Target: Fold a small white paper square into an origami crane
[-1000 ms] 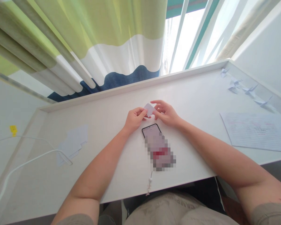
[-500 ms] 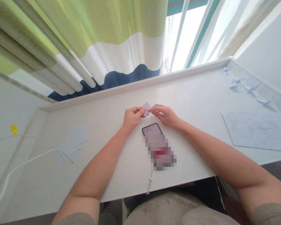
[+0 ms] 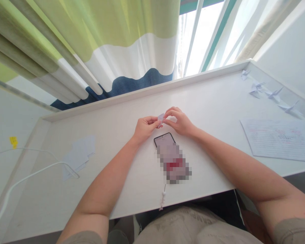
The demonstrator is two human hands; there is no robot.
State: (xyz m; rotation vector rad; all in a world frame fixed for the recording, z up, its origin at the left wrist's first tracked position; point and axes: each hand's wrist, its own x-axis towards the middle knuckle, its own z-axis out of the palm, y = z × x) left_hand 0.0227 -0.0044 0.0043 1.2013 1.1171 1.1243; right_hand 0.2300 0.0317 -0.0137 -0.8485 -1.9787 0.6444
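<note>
A small folded piece of white paper (image 3: 161,117) is held up just above the table, beyond the phone. My left hand (image 3: 146,128) is closed on its left side, thumb on top and fingers behind. On the other side, my right hand (image 3: 179,121) curves in with thumb and index fingertip pinched at the paper's right edge. The paper's exact folds are too small to make out. Below both hands a phone (image 3: 165,139) lies face up, its screen mostly blurred out, with a beaded strap (image 3: 163,195) hanging toward the table's near edge.
Several folded paper cranes (image 3: 273,94) stand at the back right of the white table (image 3: 112,162). Lined, written sheets (image 3: 279,139) lie in front of them. Loose paper pieces (image 3: 82,152) and a white cable (image 3: 40,169) are at left. A raised rim (image 3: 112,103) borders the back.
My right hand's fingers have gone from nearly straight to arched, with the thumb now at the paper. The paper has tilted and shows narrower. My left hand keeps its hold.
</note>
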